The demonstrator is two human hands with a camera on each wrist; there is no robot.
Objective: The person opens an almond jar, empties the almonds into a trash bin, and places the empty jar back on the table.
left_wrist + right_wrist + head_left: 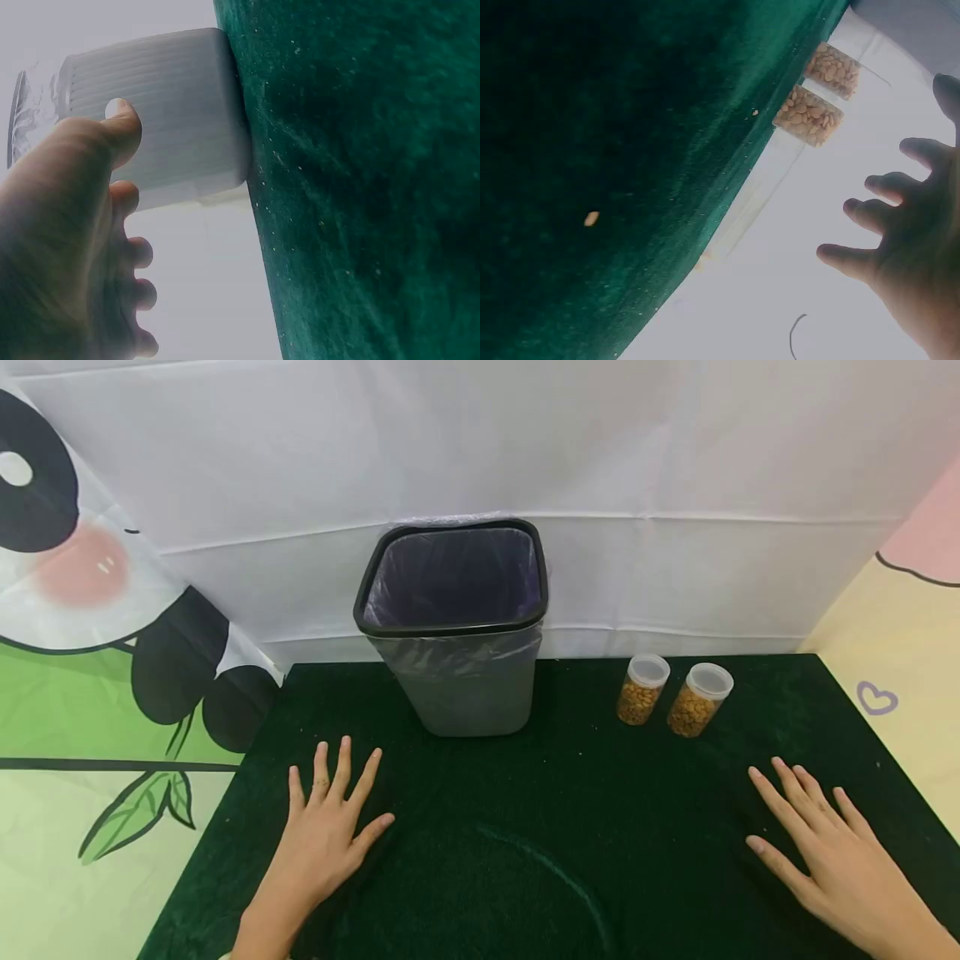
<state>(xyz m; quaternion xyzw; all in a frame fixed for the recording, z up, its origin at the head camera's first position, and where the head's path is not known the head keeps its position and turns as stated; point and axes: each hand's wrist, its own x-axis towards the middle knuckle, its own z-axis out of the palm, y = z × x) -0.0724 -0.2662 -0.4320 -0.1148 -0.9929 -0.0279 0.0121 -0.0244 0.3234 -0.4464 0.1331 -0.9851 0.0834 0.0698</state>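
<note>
My left hand (318, 847) is spread palm down over the left part of the green cloth (465, 827), holding nothing. On the right side my right hand (832, 860) has its fingers spread too, with nothing in it. Beyond and between the hands stands a grey waste bin (480, 689) with a black rim and a clear liner bag. Two clear jars with white lids, a left jar (640, 697) and a right jar (693, 706), are partly filled with small orange-brown pieces. The right hand is nearer to the jars, the left hand nearer to the bin.
A white cloth (600, 460) hangs behind the table. Printed cartoon cloths flank it, one with a panda-like figure (82, 560) at left, another with a purple heart (877, 698) at right. A small pale piece (592, 218) lies on the green cloth in the right wrist view.
</note>
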